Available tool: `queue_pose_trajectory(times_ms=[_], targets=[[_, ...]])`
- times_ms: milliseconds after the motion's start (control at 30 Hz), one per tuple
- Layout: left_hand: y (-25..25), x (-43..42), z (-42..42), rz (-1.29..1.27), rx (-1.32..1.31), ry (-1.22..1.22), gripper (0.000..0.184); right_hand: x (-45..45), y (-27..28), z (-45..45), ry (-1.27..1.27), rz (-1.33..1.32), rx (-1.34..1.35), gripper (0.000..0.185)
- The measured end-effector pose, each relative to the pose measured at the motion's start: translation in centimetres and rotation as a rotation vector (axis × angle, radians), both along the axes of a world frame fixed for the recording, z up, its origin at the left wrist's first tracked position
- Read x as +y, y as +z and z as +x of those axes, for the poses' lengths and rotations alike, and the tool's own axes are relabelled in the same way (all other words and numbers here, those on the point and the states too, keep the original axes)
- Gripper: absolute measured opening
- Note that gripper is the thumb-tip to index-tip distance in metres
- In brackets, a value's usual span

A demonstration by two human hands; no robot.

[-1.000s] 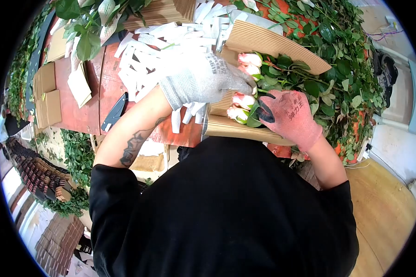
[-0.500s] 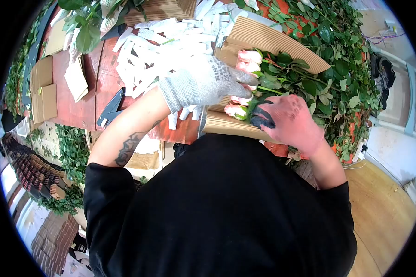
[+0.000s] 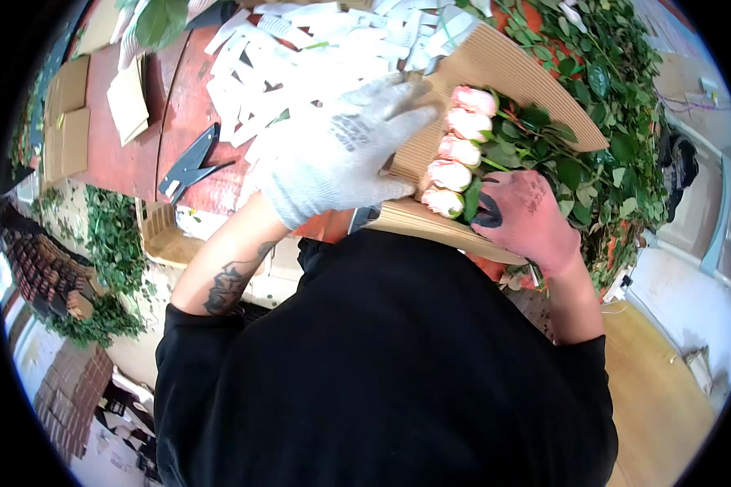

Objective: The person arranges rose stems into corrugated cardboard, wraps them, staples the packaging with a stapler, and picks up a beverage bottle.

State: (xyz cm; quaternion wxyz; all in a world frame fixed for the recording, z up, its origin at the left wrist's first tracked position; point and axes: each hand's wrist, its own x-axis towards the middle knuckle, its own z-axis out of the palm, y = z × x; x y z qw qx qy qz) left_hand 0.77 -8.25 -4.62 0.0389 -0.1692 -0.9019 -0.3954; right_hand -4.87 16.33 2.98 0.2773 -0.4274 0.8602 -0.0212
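Several pink roses point(image 3: 459, 151) lie in a row on corrugated brown cardboard point(image 3: 512, 69), their leafy stems pointing right. My left hand point(image 3: 357, 142), in a pale grey glove, is spread open just left of the blooms, over the cardboard's left edge. In a pink glove with dark fingertips, my right hand point(image 3: 524, 213) is curled by the lowest rose, its fingers against a green leaf and stems. What those fingers hold is partly hidden. The cardboard's near side point(image 3: 447, 231) curves up below the roses.
White paper or mesh strips point(image 3: 300, 40) cover the red table point(image 3: 122, 174) behind my left hand. A black stapler-like tool point(image 3: 193, 166) lies at the left, near cream cards point(image 3: 128, 101) and cardboard boxes point(image 3: 67, 122). Piled foliage point(image 3: 617, 154) fills the right side.
My left hand has pulled back left from the blooms and spread its fingers, uncovering the row of roses. My right hand stays by the lowest rose. The whole view has shifted slightly.
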Motion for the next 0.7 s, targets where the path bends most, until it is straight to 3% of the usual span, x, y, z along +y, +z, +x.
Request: queue_pose_trajectory(times_ms=[100, 200, 500, 600, 667, 700], targets=[[-1.2, 0.5, 0.6, -0.130, -0.042, 0.087, 0.090, 0.4, -0.7, -0.1, 0.030, -0.062, 0.042, 0.034], [-1.8, 0.9, 0.0, -0.074, -0.040, 0.095, 0.094, 1.1, -1.3, -0.1, 0.053, -0.140, 0.096, 0.036], [-2.9, 1.1, -1.1, -0.018, -0.024, -0.015, 0.087, 0.7, -0.9, -0.8, 0.080, -0.045, 0.030, 0.037], [-2.7, 0.9, -1.3, 0.006, -0.019, -0.028, 0.088, 0.2, -0.7, -1.2, 0.023, 0.124, -0.177, 0.036], [-2.5, 0.9, -1.5, 0.039, -0.064, -0.042, 0.091, 0.9, -0.9, -0.4, 0.053, -0.141, 0.023, 0.035], [-2.4, 0.9, -1.6, 0.069, -0.111, -0.055, 0.094, 1.0, -0.9, -0.3, 0.046, -0.141, 0.027, 0.035]])
